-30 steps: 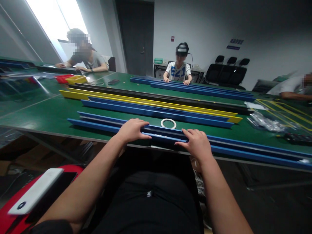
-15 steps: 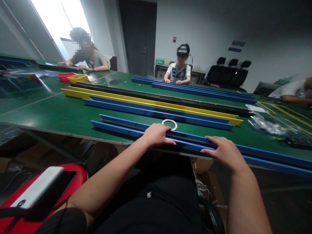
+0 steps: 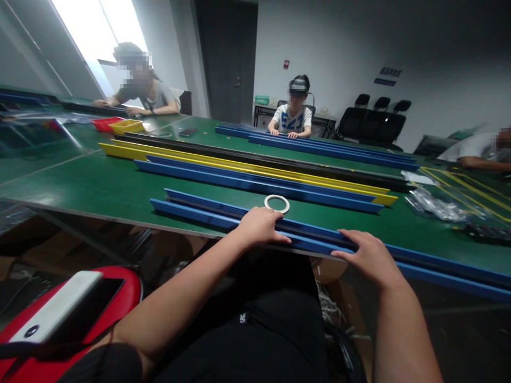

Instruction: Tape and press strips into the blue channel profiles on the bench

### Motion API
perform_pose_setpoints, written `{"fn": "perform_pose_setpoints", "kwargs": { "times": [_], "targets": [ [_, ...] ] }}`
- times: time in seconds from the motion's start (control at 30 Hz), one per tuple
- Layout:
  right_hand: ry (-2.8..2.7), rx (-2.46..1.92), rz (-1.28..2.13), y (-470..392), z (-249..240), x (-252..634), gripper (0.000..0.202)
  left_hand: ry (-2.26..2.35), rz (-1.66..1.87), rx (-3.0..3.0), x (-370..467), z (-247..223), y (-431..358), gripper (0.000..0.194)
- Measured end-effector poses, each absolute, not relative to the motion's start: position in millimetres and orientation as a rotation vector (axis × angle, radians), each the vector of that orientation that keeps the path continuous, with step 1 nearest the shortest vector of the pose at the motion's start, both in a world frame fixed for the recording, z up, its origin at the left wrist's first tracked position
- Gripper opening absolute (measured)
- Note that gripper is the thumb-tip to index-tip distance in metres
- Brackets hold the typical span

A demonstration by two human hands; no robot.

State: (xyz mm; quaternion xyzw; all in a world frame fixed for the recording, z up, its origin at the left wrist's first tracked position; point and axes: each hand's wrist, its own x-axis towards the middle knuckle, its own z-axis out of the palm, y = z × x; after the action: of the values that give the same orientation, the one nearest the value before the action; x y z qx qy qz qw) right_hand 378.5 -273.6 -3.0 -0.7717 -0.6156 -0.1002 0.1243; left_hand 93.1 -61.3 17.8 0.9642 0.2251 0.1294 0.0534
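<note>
A long blue channel rail [image 3: 191, 215] with raised side walls lies along the near edge of the green table. My left hand [image 3: 261, 226] straddles it near the middle, thumb against the near wall and fingers over the far wall. Further right, my right hand [image 3: 369, 255] grips the same rail across its width, with thumb and fingers on opposite walls. Part of the rail is hidden under each hand; its right end runs out of view. A white ring [image 3: 277, 197], like a roll of tape, lies just beyond my left fingers.
Beyond lie another blue rail [image 3: 239, 186], a yellow rail [image 3: 123, 152] and a black rail [image 3: 263, 156]. Clear plastic wrapping [image 3: 437, 204] lies at right, a red tray [image 3: 107, 124] at back left. Several people sit around the table. A red stool [image 3: 133, 284] stands at lower left.
Both hands and the near blue rail have shifted slightly right and towards me. The grip looks the same. The white ring stays beside the rail.
</note>
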Motion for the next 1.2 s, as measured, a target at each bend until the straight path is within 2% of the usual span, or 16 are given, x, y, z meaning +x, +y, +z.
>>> {"fn": "perform_pose_setpoints", "kwargs": {
  "times": [0.33,0.7,1.2],
  "targets": [
    [-1.869,-2.222,-0.383,-252.5,3.6,342.1,0.068,0.765,0.35,2.943,62.2,15.9,-46.6,0.081],
    [-1.869,-2.169,-0.508,-162.1,3.8,203.4,0.069,1.008,0.179,2.801,-60.4,23.3,41.2,0.082],
    [-1.923,-2.082,-0.388,-154.8,4.7,211.3,0.072,1.012,0.246,2.767,-69.8,14.8,48.6,0.084]
  ]
}}
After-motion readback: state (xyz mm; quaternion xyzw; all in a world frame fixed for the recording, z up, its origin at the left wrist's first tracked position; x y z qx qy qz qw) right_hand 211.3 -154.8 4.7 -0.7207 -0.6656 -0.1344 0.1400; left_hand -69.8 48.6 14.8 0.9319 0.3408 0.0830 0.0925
